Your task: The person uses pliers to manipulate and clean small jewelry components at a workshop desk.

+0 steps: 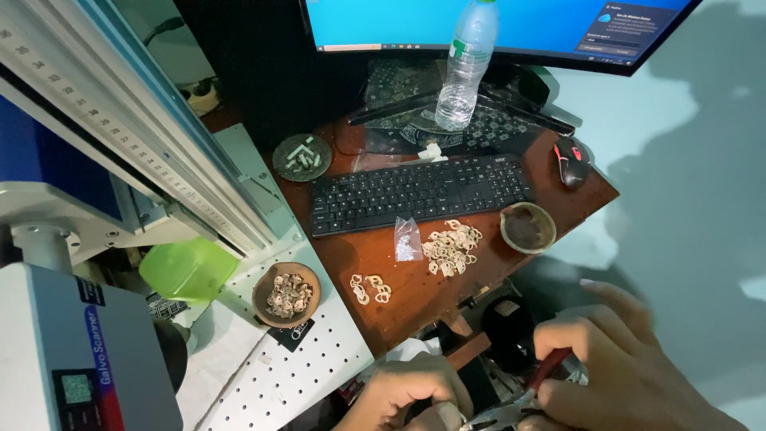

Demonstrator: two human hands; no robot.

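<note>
Head view: we look down on a brown worktop with both hands at the bottom edge.
Right hand: we see it closed round the red handles of pliers, below and right of the keyboard.
Left hand: curled just left of the pliers' tip, fingers pinched together; what it holds we cannot tell.
Pliers: between the two hands, off the worktop's near edge, well below the keyboard.
Rings: a pale heap just below the keyboard, a small clear bag at its left.
Small pile: a few more rings below the keyboard's left end.
Bowls: one full left of the small pile, one at the keyboard's right corner.
Bottle: upright behind the keyboard.
Mouse: right of the keyboard.
</note>
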